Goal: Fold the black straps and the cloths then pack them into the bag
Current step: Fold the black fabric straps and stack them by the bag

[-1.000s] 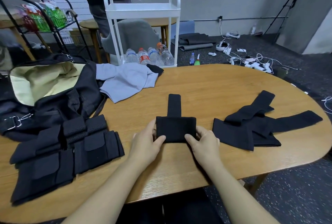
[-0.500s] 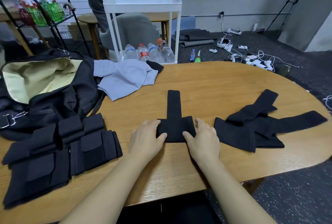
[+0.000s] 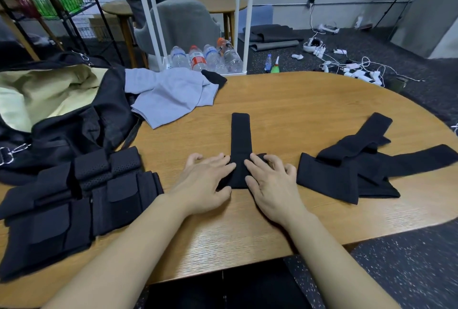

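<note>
Your left hand (image 3: 207, 182) and your right hand (image 3: 269, 182) lie flat, fingers extended, pressing down on the folded base of the black strap (image 3: 240, 140) at the near middle of the wooden table (image 3: 309, 110). The strap shows as a matte black band: a narrow tongue runs straight away from you, while its wider folded part sits under and between your fingers. To your right, near but apart from your right hand, a heap of unfolded black straps (image 3: 359, 167) spreads toward the table's right edge. To your left, a stack of folded black straps (image 3: 74, 199) lies just beside the open black bag (image 3: 62, 115), whose pale lining faces up. A grey cloth (image 3: 171, 95) lies crumpled at the far edge, touching the bag. Bare tabletop shows beyond the tongue and along the near edge under your forearms.
</note>
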`<state>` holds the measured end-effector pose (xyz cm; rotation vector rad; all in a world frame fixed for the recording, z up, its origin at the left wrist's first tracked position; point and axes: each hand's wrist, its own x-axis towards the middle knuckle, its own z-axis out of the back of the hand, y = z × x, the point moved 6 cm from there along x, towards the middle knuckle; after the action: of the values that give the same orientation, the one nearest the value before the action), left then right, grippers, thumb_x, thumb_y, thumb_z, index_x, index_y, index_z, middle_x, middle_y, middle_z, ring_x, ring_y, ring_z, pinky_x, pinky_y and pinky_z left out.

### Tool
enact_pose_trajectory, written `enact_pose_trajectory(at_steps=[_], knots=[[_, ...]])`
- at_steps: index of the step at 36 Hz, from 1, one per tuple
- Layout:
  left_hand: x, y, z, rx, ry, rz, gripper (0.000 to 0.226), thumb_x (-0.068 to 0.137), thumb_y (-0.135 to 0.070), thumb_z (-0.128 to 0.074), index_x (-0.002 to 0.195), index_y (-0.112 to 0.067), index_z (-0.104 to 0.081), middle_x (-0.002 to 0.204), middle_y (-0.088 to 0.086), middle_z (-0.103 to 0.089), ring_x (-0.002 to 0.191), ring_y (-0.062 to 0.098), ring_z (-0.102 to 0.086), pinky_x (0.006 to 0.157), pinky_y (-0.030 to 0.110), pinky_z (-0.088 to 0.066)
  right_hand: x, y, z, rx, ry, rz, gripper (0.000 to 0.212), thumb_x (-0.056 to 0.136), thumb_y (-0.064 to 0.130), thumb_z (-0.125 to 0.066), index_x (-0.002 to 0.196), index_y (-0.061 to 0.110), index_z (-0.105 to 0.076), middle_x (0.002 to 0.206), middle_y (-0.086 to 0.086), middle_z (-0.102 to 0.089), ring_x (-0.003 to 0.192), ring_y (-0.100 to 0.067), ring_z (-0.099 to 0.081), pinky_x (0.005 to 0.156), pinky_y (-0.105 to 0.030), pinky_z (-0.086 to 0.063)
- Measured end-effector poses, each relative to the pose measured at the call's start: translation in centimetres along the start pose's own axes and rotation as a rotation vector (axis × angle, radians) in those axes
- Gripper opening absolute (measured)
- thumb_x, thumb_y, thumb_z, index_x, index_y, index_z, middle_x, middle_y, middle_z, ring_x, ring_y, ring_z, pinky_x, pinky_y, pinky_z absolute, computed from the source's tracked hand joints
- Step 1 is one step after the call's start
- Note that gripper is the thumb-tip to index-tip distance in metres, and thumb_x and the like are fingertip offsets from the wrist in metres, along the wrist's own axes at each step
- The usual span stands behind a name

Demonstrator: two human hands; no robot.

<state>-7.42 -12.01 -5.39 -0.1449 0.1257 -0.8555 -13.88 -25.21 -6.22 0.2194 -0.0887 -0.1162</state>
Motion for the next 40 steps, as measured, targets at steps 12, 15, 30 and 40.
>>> enact_pose_trajectory(at_steps=[12, 15, 30, 40], knots=[[-2.9, -1.3, 0.3, 0.202, 0.041, -0.056, 0.053, 0.100, -0.028, -0.041, 0.152, -0.029, -0.033, 0.160, -0.004, -0.027, 0.149, 0.009, -0.014, 0.112, 0.036, 0.004, -2.7, 1.3, -0.6, -0.017, 0.042, 0.026, 0.082, 0.082, 0.054, 0.006, 0.148, 0.031, -0.036, 0.158, 0.013, -0.027, 0.142, -0.017, -0.022, 0.096, -0.039, -0.015], [-4.1, -1.3, 0.0, 0.153, 0.022, -0.051, 0.050, 0.101, -0.029, -0.038, 0.151, -0.031, -0.033, 0.160, -0.006, -0.025, 0.149, 0.007, -0.014, 0.113, 0.036, 0.004, -3.8, 1.9, -0.5, -0.018, 0.080, 0.038, 0.085, 0.079, 0.059, 0.004, 0.150, 0.030, -0.032, 0.160, 0.012, -0.022, 0.142, -0.016, -0.018, 0.101, -0.040, -0.014], [-7.0, 0.4, 0.6, -0.516, -0.258, 0.246, 0.011, 0.100, -0.037, -0.051, 0.105, -0.043, -0.059, 0.092, -0.021, -0.069, 0.098, -0.003, -0.059, 0.094, 0.025, -0.015, -5.4, 0.5, 0.9, 0.450, 0.024, -0.050, 0.042, 0.092, 0.011, -0.053, 0.121, 0.041, -0.061, 0.110, 0.015, -0.056, 0.103, -0.005, -0.032, 0.092, -0.026, -0.023], [-4.7, 2.1, -0.6, -0.665, -0.440, 0.411, 0.027, 0.096, -0.034, -0.058, 0.121, -0.042, -0.052, 0.083, -0.011, -0.070, 0.084, 0.007, -0.063, 0.102, 0.043, -0.039, -2.3, -1.0, 0.3, 0.743, -0.180, -0.312, 0.021, 0.092, 0.029, -0.064, 0.112, 0.026, -0.067, 0.096, 0.011, -0.070, 0.093, -0.013, -0.064, 0.086, -0.043, -0.053]])
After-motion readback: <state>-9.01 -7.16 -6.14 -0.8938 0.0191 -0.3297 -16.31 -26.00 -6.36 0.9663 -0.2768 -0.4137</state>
